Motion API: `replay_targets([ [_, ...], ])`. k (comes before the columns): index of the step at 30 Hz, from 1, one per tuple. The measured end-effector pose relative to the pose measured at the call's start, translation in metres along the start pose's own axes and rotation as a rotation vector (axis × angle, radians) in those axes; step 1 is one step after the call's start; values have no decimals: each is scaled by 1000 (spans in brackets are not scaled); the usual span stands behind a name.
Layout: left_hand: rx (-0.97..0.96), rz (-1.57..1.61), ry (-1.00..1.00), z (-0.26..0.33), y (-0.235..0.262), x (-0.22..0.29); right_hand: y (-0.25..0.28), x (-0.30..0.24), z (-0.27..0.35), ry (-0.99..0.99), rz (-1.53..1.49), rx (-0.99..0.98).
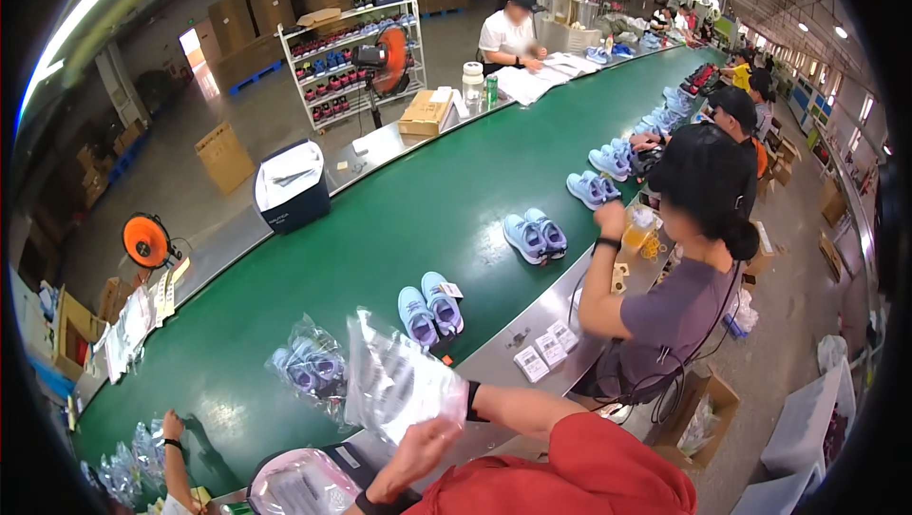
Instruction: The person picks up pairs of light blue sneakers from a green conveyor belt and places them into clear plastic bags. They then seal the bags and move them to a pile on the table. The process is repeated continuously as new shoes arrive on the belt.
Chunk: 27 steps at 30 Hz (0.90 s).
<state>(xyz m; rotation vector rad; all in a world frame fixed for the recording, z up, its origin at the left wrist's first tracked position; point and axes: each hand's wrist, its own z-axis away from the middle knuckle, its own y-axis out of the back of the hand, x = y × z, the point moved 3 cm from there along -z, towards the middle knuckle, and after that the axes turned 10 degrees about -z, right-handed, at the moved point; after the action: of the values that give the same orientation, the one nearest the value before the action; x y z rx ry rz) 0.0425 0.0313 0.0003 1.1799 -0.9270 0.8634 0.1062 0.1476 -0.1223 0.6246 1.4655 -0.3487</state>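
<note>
One clear bag [391, 377] pinched by left fingers [439, 431] | right fingers hidden, can't tell | floppy, might snag bagged shoes [312, 365] leftward

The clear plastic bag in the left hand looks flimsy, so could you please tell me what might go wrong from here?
The clear plastic bag might tear or crease where the left hand grips it. Being close to the bagged shoes, it could snag their loose wrapping. The unbagged light-blue shoes nearby might get nudged.
</note>
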Motion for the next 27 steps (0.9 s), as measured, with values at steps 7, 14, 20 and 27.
replay_targets([
  [7, 288, -77, 128, 15, 41, -28, -25, -26, -37, -182, 385, -307],
  [14, 868, -66, 213, -4, 142, -90, -72, -49, -46, 89, 267, -353],
  [20, 854, 35, 267, -40, 147, -82, 78, -24, -51, -32, 348, 479],
  [27, 782, -134, 352, -55, 127, -93, 49, 87, -99, -397, 899, 18],
])
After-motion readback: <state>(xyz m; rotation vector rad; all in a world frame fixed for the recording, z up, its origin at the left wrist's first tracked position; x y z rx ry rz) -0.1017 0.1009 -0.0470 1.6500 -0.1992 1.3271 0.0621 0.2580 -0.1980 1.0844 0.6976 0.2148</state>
